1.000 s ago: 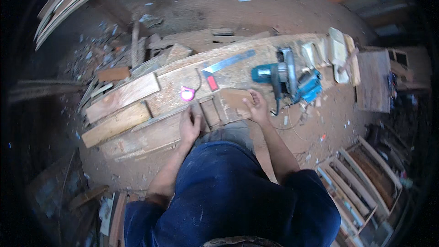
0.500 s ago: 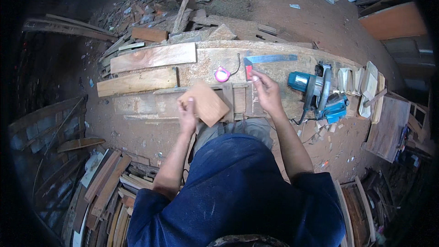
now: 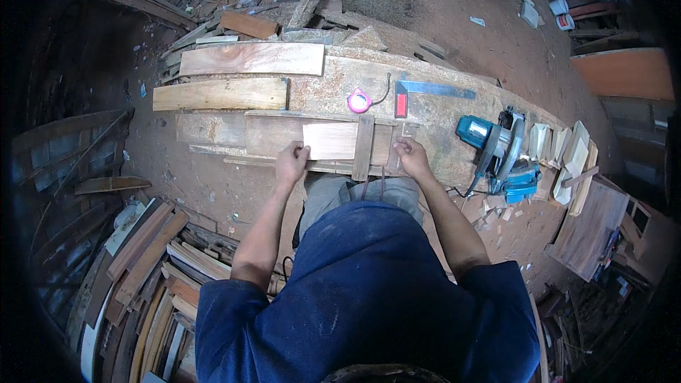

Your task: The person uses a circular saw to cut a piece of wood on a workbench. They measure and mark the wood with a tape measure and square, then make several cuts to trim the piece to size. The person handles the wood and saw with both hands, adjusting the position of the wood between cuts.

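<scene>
A short pale wooden board [image 3: 330,141] lies flat in a wooden jig [image 3: 273,131] at the bench's near edge. Its right end meets the dark crosspiece [image 3: 363,147] of the jig. My left hand [image 3: 291,163] is closed, with thumb and fingers pinching the board's lower left corner. To the right of the crosspiece, my right hand [image 3: 413,157] is closed too, its fingertips pressed together beside the jig's right end; what they hold, if anything, is too small to make out. A try square [image 3: 436,90] with a red-marked handle lies just beyond that hand.
A pink tape measure [image 3: 360,101] rests beyond the jig. A teal circular saw [image 3: 496,149] stands at the right, near several wood offcuts [image 3: 560,149]. Two longer boards, one pale [image 3: 252,59] and one yellowish [image 3: 220,94], lie at the left. Stacked timber [image 3: 142,269] fills the lower left.
My left hand has brought the board down from a tilted, raised position to flat in the jig. My right hand has drawn back from the try square toward the jig's right end.
</scene>
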Demonstrator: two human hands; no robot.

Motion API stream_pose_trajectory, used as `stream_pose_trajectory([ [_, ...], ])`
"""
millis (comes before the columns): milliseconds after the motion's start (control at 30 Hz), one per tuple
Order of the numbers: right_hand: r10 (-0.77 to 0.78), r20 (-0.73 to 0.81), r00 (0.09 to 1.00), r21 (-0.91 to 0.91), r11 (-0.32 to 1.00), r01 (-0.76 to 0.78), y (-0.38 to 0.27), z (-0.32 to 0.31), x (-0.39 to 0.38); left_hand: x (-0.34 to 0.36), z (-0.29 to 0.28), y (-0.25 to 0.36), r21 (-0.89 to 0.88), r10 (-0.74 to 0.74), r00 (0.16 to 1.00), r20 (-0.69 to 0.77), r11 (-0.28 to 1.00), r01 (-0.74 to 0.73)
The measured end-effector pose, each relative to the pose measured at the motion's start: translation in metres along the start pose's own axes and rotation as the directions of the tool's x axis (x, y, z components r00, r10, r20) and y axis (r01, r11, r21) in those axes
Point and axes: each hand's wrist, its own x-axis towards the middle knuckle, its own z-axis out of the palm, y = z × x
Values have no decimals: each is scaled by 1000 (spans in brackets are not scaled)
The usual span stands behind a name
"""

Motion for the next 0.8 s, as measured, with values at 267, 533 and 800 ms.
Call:
stream_pose_trajectory([
  [267, -47, -21, 999, 44, 998, 47, 23, 25, 26, 15, 24, -7, -357, -20, 983, -182, 933, -47],
  [533, 52, -20, 998, 28, 998, -51, 13, 24, 21, 42, 4, -25, -585, -149, 989, -16, 803, 111],
  [800, -44, -103, 994, -77, 996, 36, 25, 32, 17, 42, 42, 0, -462, -202, 973, -109, 877, 131],
])
